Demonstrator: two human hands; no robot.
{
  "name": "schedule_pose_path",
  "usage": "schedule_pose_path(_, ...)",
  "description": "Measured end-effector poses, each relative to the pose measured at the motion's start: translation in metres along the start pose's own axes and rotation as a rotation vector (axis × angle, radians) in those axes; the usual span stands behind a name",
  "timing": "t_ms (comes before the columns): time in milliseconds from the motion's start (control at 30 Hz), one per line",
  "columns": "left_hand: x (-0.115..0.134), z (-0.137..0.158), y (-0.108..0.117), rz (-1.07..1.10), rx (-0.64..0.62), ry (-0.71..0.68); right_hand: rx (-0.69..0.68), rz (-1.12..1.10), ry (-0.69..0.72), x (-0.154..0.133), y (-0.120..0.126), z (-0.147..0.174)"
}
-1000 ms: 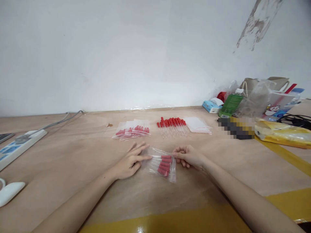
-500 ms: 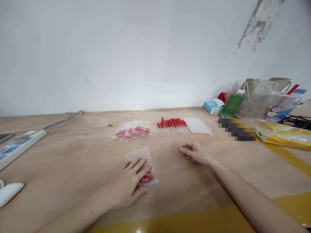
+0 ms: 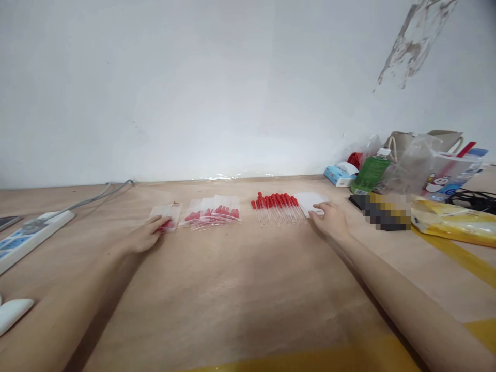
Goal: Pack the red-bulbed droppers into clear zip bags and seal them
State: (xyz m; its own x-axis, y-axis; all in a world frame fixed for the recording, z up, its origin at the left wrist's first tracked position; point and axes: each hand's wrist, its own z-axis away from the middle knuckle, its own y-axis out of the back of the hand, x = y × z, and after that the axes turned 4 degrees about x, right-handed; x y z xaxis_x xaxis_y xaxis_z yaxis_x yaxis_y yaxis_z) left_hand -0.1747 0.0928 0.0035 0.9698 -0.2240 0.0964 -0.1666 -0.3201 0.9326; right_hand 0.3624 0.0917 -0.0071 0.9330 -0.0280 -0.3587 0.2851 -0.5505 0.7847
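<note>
At the left, my left hand [image 3: 145, 235] has its fingers closed on the lower right part of a clear zip bag [image 3: 155, 211] with red-bulbed droppers in it; its fingertips are partly hidden. Right beside it lie several overlapping filled zip bags [image 3: 211, 213], red bulbs showing through. A row of loose droppers [image 3: 275, 201] with red bulbs and thin clear stems lies in the middle. My right hand [image 3: 331, 219] reaches to the stack of flat zip bags [image 3: 308, 200] right of the droppers. Its thumb and forefinger are apart at the stack's near right edge.
A white power strip [image 3: 39, 237] with a grey cable lies at the left, with a white object [image 3: 15, 314] nearer me. At the right stand a tissue pack [image 3: 339, 175], a green bottle [image 3: 371, 173] and plastic bags. A yellow packet [image 3: 453, 219] lies before them.
My left hand has moved the filled zip bag from the near middle to the far left, beside the other filled bags. My right hand has moved forward and right to the flat zip bags.
</note>
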Motion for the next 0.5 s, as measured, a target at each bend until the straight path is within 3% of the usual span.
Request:
schedule_pose_path(67, 0.004, -0.009, -0.009, 0.026, -0.032, -0.007, -0.089, 0.051, -0.032, 0.001, -0.006, -0.007)
schedule_pose_path(167, 0.011, -0.005, -0.021, 0.005, 0.143, -0.019, -0.186, 0.098, -0.084, -0.002, -0.013, -0.006)
schedule_pose_path(333, 0.019, 0.006, -0.024, 0.028, 0.316, -0.124, -0.155, 0.178, -0.058, -0.004, -0.017, 0.001)
schedule_pose_path(433, 0.024, 0.006, -0.02, 0.054, 0.391, -0.135, -0.046, 0.186, -0.02, 0.0, -0.018, -0.002)
schedule_pose_path(500, 0.03, 0.005, -0.015, 0.102, 0.481, -0.118, 0.167, 0.092, -0.06, 0.003, -0.017, -0.006)
